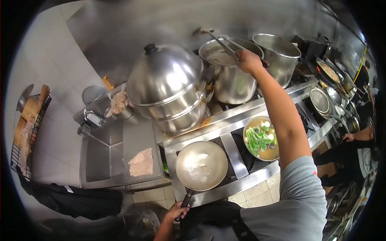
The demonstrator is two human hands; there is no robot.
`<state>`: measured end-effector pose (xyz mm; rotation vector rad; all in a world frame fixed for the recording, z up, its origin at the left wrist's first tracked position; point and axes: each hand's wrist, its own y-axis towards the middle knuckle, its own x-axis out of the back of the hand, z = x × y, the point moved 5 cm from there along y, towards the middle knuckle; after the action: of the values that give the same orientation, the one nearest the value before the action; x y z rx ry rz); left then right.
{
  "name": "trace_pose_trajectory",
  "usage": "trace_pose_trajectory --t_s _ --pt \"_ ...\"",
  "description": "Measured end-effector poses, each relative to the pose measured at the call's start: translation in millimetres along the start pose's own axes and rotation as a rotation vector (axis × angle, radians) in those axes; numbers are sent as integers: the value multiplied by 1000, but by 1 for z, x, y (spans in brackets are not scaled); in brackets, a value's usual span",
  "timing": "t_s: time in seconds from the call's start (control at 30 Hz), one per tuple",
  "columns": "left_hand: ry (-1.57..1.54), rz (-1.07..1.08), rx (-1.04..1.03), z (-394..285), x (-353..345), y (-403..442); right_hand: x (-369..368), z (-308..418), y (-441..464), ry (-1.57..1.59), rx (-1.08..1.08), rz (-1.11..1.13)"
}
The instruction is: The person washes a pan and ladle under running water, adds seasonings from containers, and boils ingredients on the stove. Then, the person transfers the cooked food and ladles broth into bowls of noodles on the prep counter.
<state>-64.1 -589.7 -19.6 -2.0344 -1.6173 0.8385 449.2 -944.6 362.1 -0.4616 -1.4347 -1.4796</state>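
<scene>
My left hand (176, 211) is closed around the black handle of a light-coloured frying pan (202, 165). A small shiny patch shows in the pan, which sits over the front left burner. With my arm stretched forward, my right hand (249, 61) grips a long metal utensil (227, 48), possibly tongs, above a large stockpot (235, 82). Pale liquid shows inside that pot; the utensil's exact kind is unclear. Beneath my right forearm, a second pan (261, 138) on the stove contains broth, green leafy vegetables (257, 138) and pale round pieces, partly hidden by the arm.
A domed steamer (167, 80) stands left of the stockpot, another tall pot (279, 60) right of it. A beige cloth (141, 162) lies beside the sink (100, 156). Strainers (320, 100) and pans crowd the right. Another person's hand (349, 137) shows at far right.
</scene>
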Motion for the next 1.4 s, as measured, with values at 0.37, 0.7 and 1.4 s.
trace_pose_trajectory --t_s 0.37,0.7,1.4 --pt "81 -208 76 16 3 20 -55 1 35 -214 -73 140" --pt "285 -174 11 17 10 0 119 17 -94 87 -17 -50" --pt "281 -55 -97 28 -89 2 -10 106 -583 1026 -758 896"
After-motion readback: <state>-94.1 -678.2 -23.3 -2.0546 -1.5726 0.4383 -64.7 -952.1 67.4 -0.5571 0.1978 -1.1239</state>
